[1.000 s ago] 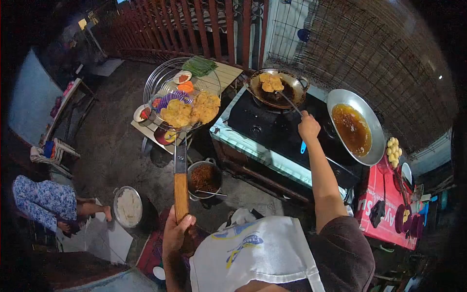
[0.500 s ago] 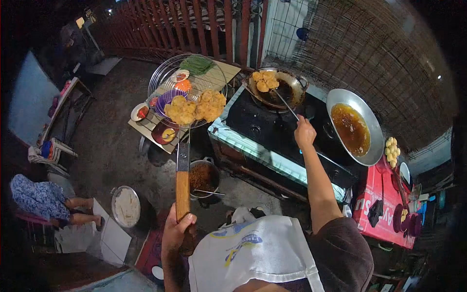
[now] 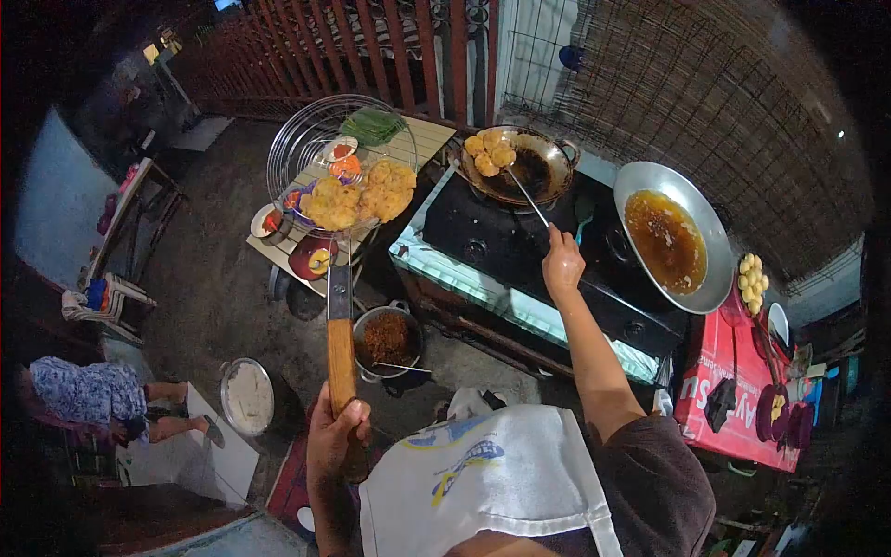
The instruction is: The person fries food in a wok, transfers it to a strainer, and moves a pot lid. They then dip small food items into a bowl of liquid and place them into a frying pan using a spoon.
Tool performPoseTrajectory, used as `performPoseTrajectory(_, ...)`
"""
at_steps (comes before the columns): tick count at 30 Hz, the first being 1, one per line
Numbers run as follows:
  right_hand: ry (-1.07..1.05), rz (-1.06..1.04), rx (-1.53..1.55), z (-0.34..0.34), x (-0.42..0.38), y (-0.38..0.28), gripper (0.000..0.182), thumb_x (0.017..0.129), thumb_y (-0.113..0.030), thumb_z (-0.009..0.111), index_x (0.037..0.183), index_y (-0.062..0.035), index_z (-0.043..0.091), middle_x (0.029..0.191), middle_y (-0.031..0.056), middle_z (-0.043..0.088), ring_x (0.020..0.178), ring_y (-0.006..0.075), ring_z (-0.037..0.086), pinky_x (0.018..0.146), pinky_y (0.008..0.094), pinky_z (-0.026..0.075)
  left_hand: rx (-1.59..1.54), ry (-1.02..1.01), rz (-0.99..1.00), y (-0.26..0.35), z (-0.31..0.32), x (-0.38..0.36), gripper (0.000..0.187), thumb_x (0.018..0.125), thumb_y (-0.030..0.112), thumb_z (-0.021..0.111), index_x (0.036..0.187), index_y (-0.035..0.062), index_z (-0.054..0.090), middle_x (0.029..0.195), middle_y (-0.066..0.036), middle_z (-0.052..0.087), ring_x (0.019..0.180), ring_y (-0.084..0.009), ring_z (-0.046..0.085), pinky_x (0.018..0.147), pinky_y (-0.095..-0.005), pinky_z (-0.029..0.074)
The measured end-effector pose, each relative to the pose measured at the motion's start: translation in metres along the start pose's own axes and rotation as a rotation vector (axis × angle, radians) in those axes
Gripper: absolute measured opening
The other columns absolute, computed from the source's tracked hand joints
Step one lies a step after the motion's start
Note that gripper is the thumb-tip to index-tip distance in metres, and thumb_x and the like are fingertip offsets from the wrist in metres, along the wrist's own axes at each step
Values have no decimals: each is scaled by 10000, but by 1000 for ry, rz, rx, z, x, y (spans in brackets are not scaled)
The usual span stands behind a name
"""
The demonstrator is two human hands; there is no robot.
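1. Clenching a wire strainer [image 3: 284, 153] by its wooden handle [image 3: 342, 357], the left hand [image 3: 337, 429] sits lower centre.
2. Golden fritters [image 3: 360, 197] lie inside, upper left.
3. The right hand [image 3: 562, 265] clasps a metal utensil [image 3: 529, 198] at more fritters [image 3: 488, 151], upper-centre wok [image 3: 554, 167].

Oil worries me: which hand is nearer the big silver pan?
The right hand, left of the silver pan in view; the left hand is farther off, around a wooden handle.

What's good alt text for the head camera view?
A person's left hand grips a wooden-handled round wire strainer holding golden fritters; the right hand holds a long, thin metal utensil to more fritters at a dark round wok on a black stove.
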State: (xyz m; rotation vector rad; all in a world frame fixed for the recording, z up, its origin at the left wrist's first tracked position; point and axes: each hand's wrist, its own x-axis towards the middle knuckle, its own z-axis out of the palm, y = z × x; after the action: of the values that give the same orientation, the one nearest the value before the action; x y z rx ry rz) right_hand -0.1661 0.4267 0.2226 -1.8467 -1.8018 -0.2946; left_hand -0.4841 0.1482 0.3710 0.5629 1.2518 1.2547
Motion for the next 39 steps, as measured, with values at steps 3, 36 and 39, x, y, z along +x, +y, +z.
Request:
performPoseTrajectory(3, 25, -1, 33, 3, -3, -1, 318, 791, -60, 522, 1099, -138, 546, 836, 88, 533, 807, 280, 567, 637, 396, 486, -20, -25, 27, -3, 0, 0, 304, 831, 147, 578, 1050, 67, 383, 661, -10, 453, 511, -73, 441, 460, -234, 408)
performPoseTrajectory(36, 39, -11, 6, 14, -8, -4, 538, 640, 9, 579, 1156, -135, 523, 902, 90, 534, 827, 263, 556, 630, 371, 504, 8, -2, -61, 7, 12, -4, 302, 827, 113, 567, 1072, 62, 397, 687, -7, 490, 508, -49, 477, 444, -188, 421)
performPoseTrajectory(39, 43, -10, 23, 12, -7, -5, 534, 640, 14, 577, 1151, -131, 526, 883, 88, 533, 817, 264, 557, 628, 373, 503, 46, -89, 1, 3, 6, -1, 296, 827, 121, 569, 1060, 58, 398, 688, -4, 493, 513, -51, 483, 454, -190, 433)
